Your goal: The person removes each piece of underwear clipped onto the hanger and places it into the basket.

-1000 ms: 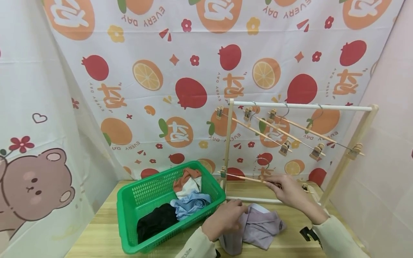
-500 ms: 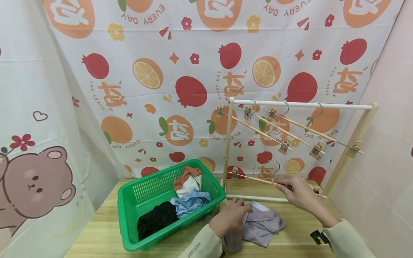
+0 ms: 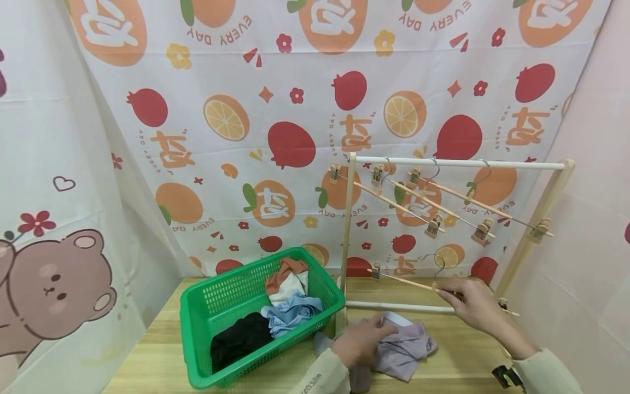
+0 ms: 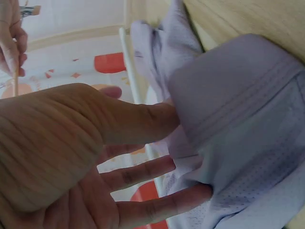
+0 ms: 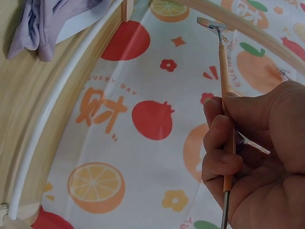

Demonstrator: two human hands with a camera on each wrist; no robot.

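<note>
In the head view my right hand [image 3: 470, 301] grips the wooden bar of a clip hanger [image 3: 406, 282] in front of the rack. Its metal hook points up, and the right wrist view shows the fingers and thumb curled round the bar [image 5: 224, 71]. My left hand [image 3: 361, 339] is over a crumpled lavender garment [image 3: 403, 350] lying on the table. Seen from the left wrist, thumb and fingertips touch a folded, stitched edge of the garment [image 4: 238, 90], the fingers [image 4: 138, 174] fairly straight and spread. Part of the garment is hidden under that hand.
Left of the hands stands a green basket [image 3: 197, 328] holding a black garment [image 3: 241, 339], a blue one [image 3: 292, 313] and a rust-and-white one [image 3: 287, 282]. Three clip hangers hang from the white rail [image 3: 458, 162] of a wooden rack [image 3: 534, 235] at the right.
My right hand has carried the clip hanger to the right and slightly lower. The left hand has shifted a little right over the lavender garment, and more of the cloth shows left of it.
</note>
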